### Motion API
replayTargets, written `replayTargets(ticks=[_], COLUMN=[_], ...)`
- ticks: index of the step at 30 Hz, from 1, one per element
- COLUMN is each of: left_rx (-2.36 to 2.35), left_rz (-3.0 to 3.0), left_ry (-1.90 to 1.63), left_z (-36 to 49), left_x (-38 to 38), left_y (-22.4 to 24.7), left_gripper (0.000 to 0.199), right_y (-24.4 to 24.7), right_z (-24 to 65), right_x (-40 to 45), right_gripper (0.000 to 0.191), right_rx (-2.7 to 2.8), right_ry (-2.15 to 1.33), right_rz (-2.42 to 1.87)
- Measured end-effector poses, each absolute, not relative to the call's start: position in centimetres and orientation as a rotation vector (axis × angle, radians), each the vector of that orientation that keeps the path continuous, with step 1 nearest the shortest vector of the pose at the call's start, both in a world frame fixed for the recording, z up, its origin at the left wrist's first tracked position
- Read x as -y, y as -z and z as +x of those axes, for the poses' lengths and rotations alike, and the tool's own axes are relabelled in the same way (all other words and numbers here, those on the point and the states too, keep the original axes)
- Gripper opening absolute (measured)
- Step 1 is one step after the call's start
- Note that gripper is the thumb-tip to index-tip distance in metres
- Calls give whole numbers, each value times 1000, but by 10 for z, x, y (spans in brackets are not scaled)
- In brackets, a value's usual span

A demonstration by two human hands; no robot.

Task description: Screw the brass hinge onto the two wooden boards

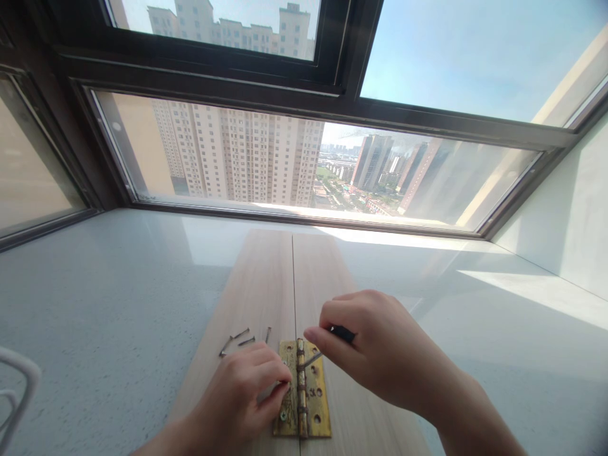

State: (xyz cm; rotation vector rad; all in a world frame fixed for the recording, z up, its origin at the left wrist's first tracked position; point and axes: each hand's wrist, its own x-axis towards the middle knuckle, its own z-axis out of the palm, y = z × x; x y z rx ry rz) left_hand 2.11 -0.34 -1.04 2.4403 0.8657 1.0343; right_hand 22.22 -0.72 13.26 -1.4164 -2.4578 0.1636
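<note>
A worn brass butt hinge [323,407] lies unfolded across the seam between two pale wooden boards [266,272]. My right hand [375,345] is closed around the black handle of a screwdriver [342,333]; its metal shaft slants down-left over the hinge's upper part. The tip's exact contact is unclear. With thumb and forefinger pinched together, my left hand [244,389] rests at the left leaf, and whatever it grips is hidden. A screw head [284,416] sits in that leaf's lower hole. Several loose screws [247,341] lie on the left board beyond my left hand.
The boards lie on a speckled white sill [118,304]. A dark window frame [332,107] borders the far side, and a white wall [560,202] rises at right. A white curved rod or wire [28,373] enters from the left edge.
</note>
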Motion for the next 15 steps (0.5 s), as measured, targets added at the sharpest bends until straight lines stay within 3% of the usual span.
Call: replayTargets(ticks=[15], left_rx=[-985], left_rz=[2404], left_ry=[-1059], left_z=[19], left_x=[5], left_y=[17], left_gripper=[12], right_y=[-120], right_z=[206], right_x=[7], right_gripper=[33], right_rx=[2503], right_ry=[-246], right_rz=[-1379])
